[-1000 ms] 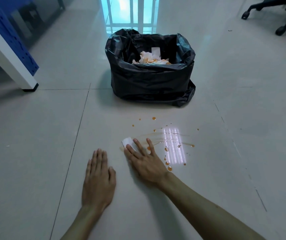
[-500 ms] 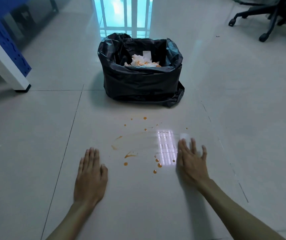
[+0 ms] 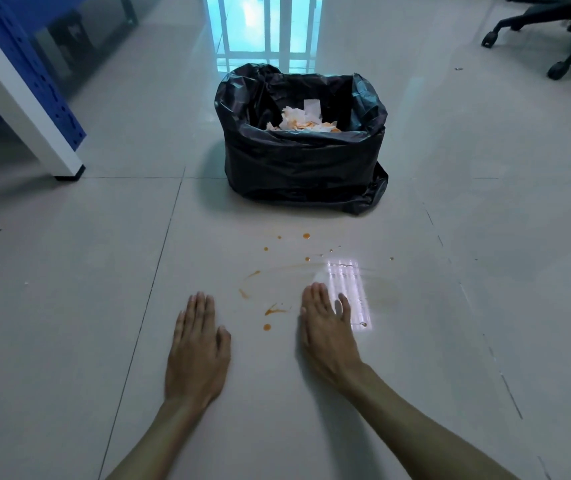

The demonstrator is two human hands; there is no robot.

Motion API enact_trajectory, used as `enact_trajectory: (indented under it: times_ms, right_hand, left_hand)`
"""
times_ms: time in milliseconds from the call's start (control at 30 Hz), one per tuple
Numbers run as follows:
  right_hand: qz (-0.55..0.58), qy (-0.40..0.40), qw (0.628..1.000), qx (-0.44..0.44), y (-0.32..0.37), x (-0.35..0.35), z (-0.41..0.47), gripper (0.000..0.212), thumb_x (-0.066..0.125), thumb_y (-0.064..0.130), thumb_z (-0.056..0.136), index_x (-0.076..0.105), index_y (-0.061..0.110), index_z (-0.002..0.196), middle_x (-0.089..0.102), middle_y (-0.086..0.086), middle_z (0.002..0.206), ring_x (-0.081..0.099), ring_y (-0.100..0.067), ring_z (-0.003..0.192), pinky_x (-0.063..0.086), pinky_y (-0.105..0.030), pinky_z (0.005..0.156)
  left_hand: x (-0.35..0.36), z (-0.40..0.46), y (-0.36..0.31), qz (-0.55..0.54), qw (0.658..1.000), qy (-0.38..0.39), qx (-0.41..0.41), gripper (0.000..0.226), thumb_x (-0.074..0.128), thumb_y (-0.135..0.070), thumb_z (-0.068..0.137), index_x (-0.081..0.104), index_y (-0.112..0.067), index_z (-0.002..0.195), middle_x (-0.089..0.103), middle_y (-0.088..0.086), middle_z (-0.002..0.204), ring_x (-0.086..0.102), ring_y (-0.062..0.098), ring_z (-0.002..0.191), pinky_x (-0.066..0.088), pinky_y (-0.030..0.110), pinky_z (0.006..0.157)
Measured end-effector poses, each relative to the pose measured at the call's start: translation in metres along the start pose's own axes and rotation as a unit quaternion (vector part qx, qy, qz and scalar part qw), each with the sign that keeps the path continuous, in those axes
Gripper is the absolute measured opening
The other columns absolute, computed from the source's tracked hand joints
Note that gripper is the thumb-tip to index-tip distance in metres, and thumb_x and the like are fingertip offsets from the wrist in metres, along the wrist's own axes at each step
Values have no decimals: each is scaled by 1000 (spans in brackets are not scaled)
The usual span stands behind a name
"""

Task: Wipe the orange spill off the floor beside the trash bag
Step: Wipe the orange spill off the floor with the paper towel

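Observation:
An orange spill [image 3: 274, 309] of drops and thin smears lies on the pale tiled floor in front of the black trash bag [image 3: 303, 168]. More drops [image 3: 306, 236] sit closer to the bag. My right hand [image 3: 327, 329] presses flat on the floor in the middle of the spill, over a white tissue [image 3: 319, 277] that only shows as a blurred edge at my fingertips. To its left my left hand [image 3: 199, 348] rests flat on the floor, fingers together, holding nothing. The bag stands open with crumpled orange-stained tissues [image 3: 303, 121] inside.
A white and blue table leg [image 3: 40, 123] stands at the left. The wheeled base of an office chair [image 3: 554, 39] is at the top right. A bright window reflection [image 3: 348, 289] glares on the wet floor beside my right hand.
My right hand swept the tissue from the left of the spill to the right, then back to the middle. Several drops near the glare are gone; thin smears remain.

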State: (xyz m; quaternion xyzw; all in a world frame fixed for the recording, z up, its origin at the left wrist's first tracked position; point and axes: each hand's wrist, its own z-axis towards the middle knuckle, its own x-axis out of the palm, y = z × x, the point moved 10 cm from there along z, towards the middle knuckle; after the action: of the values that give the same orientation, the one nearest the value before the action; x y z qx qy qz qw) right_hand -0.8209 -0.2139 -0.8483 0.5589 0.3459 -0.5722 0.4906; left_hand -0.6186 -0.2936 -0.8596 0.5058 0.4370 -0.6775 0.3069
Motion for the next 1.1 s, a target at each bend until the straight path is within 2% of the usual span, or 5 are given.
enact_trajectory:
  times_ms: [200,367,800,933,1100]
  right_hand:
    - [-15,30,977,-213,92,21,0,53,46,13,93,41,-5,143,45,-21,146,37,-33,139,9,-53,113]
    - [-52,54,951,-301,82,14,-15,55,25,13,95,31,-3,148,36,-20,152,30,-31,143,19,-57,115]
    - [-75,36,995,-55,-95,-28,-59,50,22,17,100,55,0,134,55,-14,139,51,-26,130,-1,-46,115]
    - [-46,35,998,12,-94,-15,-71,49,31,15,95,54,-4,133,55,-19,137,52,-32,129,-1,-38,117]
    - [-5,11,1000,-1,-53,-15,-70,65,4,23,104,54,-9,132,55,-23,136,50,-35,129,10,-40,115]
  left_hand:
    - [1,1,-1,-9,1000,1,6,61,21,-33,96,18,-6,151,18,7,160,7,13,149,7,36,121]
    - [-1,0,-1,0,1000,-4,15,60,17,-33,98,18,-6,151,19,9,160,9,15,149,9,37,121]
    - [3,-5,-2,12,1000,21,3,65,12,-36,95,13,-3,151,13,9,161,1,14,149,1,34,121]
    - [6,-15,-3,16,999,46,19,67,8,-41,94,2,-6,151,1,6,162,-9,11,149,-2,35,121]
    - [4,-19,-5,17,999,46,16,66,8,-40,95,-1,-6,151,0,6,162,-9,12,149,-2,37,121]
